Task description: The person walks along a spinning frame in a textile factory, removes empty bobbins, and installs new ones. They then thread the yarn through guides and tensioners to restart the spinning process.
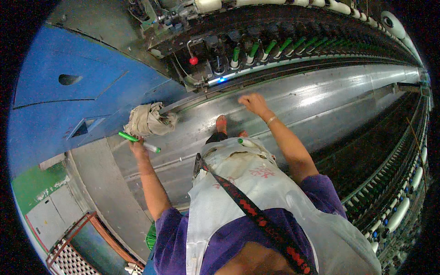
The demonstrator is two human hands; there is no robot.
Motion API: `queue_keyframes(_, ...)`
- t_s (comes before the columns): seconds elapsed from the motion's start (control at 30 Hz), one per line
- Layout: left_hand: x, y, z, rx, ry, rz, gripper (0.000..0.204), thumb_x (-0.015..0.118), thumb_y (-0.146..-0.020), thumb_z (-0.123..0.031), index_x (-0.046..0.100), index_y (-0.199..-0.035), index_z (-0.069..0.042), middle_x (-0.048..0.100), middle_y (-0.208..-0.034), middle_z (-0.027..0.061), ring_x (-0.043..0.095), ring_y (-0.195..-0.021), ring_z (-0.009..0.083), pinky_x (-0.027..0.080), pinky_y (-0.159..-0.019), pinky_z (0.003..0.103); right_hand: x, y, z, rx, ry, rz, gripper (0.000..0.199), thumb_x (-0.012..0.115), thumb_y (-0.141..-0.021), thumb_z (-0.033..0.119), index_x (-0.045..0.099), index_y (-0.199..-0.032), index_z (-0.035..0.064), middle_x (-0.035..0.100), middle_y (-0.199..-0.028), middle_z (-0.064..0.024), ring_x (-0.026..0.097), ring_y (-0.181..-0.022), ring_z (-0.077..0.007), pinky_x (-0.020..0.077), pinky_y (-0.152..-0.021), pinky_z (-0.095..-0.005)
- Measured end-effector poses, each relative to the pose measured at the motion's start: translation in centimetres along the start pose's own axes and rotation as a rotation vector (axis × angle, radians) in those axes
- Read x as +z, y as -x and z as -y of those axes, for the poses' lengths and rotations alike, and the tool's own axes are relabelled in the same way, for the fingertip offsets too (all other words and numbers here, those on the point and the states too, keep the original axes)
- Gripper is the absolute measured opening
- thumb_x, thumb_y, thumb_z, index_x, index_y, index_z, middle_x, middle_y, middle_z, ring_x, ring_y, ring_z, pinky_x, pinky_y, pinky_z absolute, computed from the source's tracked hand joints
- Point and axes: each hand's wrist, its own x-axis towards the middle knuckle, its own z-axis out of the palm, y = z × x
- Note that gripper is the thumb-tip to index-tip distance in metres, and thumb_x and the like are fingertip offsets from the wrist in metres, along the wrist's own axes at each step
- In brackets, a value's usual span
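My left hand [139, 147] is closed around spinning bobbins at the left. A bright green bobbin [128, 136] sticks out on one side of it, and a white bobbin with a green end [152, 147] on the other. My right hand [255, 104] hangs over the aisle, in front of the machine's rail, with its fingers curled together; whether something small is in them is hidden. Beyond it, a row of green bobbins with white yarn at the base [251, 52] stands on the spindles. The nearest spindle [219, 65] carries no bobbin. Another bobbin [246, 143] pokes from my apron's pocket.
A bundled beige cloth [151, 120] lies against the blue machine cabinet [103, 68]. A red knob [193, 60] juts out near the row's end. A second spinning frame [366, 183] runs along my right. A rack [73, 256] stands at lower left, near a green basket [151, 236].
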Motion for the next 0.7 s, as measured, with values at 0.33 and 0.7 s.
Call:
queue_keyframes(0.33,-7.1,-2.9,-6.2,0.462,-0.547,0.111,0.025,0.066,-0.086,-0.017,0.054,-0.101,-0.002,0.059,-0.087,0.0051,0.055,-0.075,0.0141,0.045,-0.066,0.028,1.7,-10.3,1.9,0.191,-0.319,-0.002,0.078,0.075,-0.072,0.019,0.038,-0.139,0.0278,0.056,-0.065,-0.0057,0.055,-0.063,-0.0231,0.0472,-0.064,-0.0375)
queue_keyframes(0.7,5.1,6.2,-4.3,0.049,0.048,0.246,0.025,0.062,-0.089,-0.023,0.052,-0.104,-0.006,0.064,-0.090,0.0085,0.065,-0.082,0.0205,0.052,-0.075,0.034,4.9,-3.1,6.6,0.275,-0.606,0.339,0.058,0.069,-0.082,0.033,0.048,-0.128,0.0057,0.064,-0.081,-0.0077,0.058,-0.078,-0.0142,0.0480,-0.073,-0.0319)
